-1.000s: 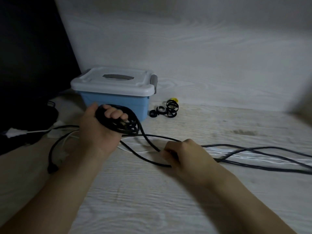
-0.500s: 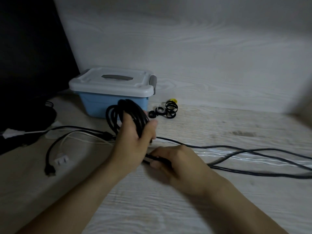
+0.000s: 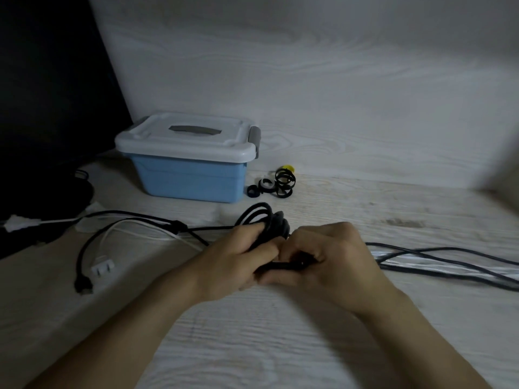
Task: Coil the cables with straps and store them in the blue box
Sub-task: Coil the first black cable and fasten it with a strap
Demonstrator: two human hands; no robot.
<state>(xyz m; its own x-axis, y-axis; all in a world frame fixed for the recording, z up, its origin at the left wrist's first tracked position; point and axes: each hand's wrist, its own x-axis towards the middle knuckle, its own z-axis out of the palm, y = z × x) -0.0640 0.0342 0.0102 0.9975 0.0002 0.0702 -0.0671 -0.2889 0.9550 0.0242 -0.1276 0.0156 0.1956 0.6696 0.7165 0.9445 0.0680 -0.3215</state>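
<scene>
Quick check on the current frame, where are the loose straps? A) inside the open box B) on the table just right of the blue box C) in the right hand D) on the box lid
B: the straps lie in a small cluster on the table beside the right end of the blue box, whose lid is on and bare.

Dim light, pale wood-grain tabletop (image 3: 280, 346) and wall (image 3: 309, 80), dark panel (image 3: 50, 80) at left

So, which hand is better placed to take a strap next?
Probably the right hand: the straps lie beside the blue box, ahead and nearer its side, while the left hand grips the black coil.
</scene>
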